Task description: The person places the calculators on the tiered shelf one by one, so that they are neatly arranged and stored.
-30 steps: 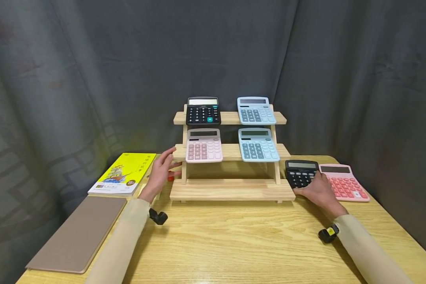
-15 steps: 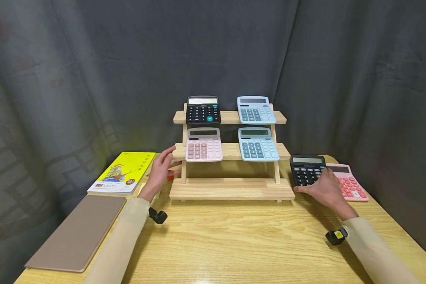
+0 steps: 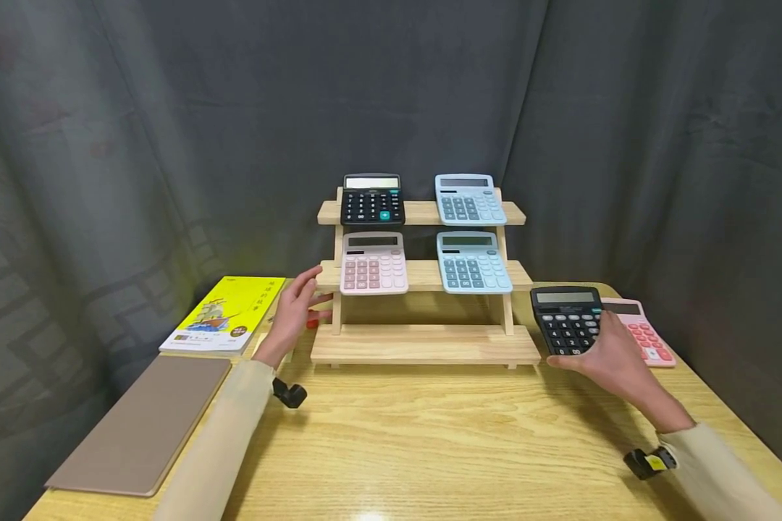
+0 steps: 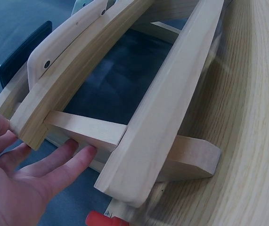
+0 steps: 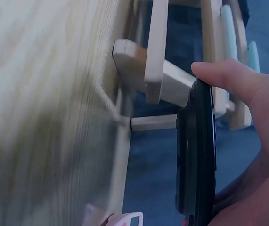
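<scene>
My right hand (image 3: 612,356) grips a black calculator (image 3: 563,322) by its sides, thumb at the lower left corner. Its keys and display face up toward the head camera, and the right wrist view shows the calculator (image 5: 196,155) edge-on, off the table. My left hand (image 3: 291,315) touches the left end of a three-tier wooden stand (image 3: 423,344), fingers fairly straight around the middle shelf's end and side post. On the stand's upper tiers sit a black calculator (image 3: 372,200), a light blue one (image 3: 471,200), a pale pink one (image 3: 373,263) and another light blue one (image 3: 474,263).
A pink calculator (image 3: 648,336) lies at the table's right, partly covered by my right hand. On the left are a yellow book (image 3: 234,311) and a brown notebook (image 3: 140,427). A small red object (image 4: 103,219) lies beside the stand. Dark curtain (image 3: 391,87) hangs behind.
The right hand has lifted the black calculator from the table and drawn it slightly right and toward me, overlapping the pink one in view. The left hand stays at the stand.
</scene>
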{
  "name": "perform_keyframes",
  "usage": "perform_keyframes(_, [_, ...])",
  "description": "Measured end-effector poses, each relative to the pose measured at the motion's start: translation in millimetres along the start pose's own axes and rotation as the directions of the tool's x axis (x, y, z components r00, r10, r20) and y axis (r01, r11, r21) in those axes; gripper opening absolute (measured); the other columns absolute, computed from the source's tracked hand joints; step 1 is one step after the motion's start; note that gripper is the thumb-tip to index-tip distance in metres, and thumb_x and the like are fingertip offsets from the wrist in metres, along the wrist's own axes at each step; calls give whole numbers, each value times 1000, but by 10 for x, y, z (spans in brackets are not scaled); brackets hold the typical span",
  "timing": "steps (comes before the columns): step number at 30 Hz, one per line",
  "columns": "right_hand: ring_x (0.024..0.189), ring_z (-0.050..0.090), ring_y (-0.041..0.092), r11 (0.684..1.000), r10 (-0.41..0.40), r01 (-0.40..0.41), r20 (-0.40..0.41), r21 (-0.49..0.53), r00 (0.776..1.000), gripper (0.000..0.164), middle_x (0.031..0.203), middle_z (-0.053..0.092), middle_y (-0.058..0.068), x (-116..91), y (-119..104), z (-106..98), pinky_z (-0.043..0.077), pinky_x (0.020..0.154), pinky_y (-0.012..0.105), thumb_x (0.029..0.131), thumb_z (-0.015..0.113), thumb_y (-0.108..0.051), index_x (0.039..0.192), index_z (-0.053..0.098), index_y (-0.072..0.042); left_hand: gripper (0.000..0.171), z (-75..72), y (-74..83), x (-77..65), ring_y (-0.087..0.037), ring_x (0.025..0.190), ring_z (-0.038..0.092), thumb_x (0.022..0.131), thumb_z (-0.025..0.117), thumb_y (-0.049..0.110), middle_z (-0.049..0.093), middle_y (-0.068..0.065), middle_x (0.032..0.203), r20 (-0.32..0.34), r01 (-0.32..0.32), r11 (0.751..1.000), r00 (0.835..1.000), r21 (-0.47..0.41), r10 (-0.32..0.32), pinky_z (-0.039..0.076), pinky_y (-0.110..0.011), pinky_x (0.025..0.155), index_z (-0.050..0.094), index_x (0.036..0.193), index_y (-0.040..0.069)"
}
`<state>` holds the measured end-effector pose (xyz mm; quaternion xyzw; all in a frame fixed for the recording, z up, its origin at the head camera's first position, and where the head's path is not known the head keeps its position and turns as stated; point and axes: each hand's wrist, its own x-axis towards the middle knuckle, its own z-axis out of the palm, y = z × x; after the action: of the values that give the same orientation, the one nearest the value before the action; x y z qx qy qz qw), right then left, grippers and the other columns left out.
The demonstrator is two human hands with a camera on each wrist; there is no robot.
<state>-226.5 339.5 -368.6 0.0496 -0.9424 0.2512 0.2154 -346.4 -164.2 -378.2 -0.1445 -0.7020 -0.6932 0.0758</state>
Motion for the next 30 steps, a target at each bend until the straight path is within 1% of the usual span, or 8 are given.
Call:
perform_keyframes(5, [106,51,49,1000,14,-14,36,4,999,112,121,50,34,-131,-107,-39,46,83,67,62,98,-39,140,36,13,47,-2,10,12,-50,124,54,112,40,26,33,-15,158,1,-2,1000,1000,11,2,52,-59,93,39,156,9])
perform_keyframes(8, [104,53,47,1000,-5,4,47,27,999,111,119,52,32,-199,-193,-44,47,82,64,60,99,-37,138,38,13,47,-8,13,19,-51,125,53,111,40,25,33,-15,159,2,-3,1000,1000,0,3,52,-60,94,39,155,8])
perform_keyframes(11, [104,53,46,999,-20,17,52,47,998,113,119,52,32,-246,-286,-34,47,83,61,58,99,-36,138,37,13,47,-9,12,20,-52,125,53,111,40,25,33,-15,159,0,0,1000,1000,-6,0,48,-63,95,39,155,8])
perform_keyframes(15, [111,49,46,997,-25,19,76,68,997,121,128,48,33,-290,-409,-2,44,89,63,58,100,-38,143,32,13,47,-4,5,8,-49,124,55,112,40,26,37,-17,156,-4,13,1000,1000,8,-13,49,-62,95,39,156,9])
perform_keyframes(19, [111,50,43,997,-28,19,112,81,993,122,129,47,29,-322,-538,40,46,91,61,58,99,-42,144,31,12,47,0,-15,2,-48,124,55,112,40,25,37,-17,155,-6,9,1000,1000,12,-9,50,-61,94,39,156,9])
perform_keyframes(23, [109,52,39,995,-46,34,130,93,990,122,126,51,25,-342,-672,89,47,89,57,57,99,-45,143,33,11,47,5,-19,1,-49,123,55,112,40,25,37,-18,155,-4,-1,1000,1000,4,1,50,-62,93,39,155,8])
perform_keyframes(26, [112,50,41,994,-59,46,140,99,988,124,128,50,25,-355,-776,124,46,91,59,57,98,-47,145,33,10,47,4,-19,1,-49,123,55,112,40,26,37,-17,155,-3,-1,1000,1000,4,1,51,-62,94,39,155,9])
perform_keyframes(30, [119,45,46,994,-61,45,165,100,984,130,137,45,30,-373,-914,180,43,97,65,58,97,-48,149,27,12,47,2,-16,1,-48,124,55,112,40,27,34,-16,158,-2,-1,1000,1000,4,1,50,-63,95,39,156,9])
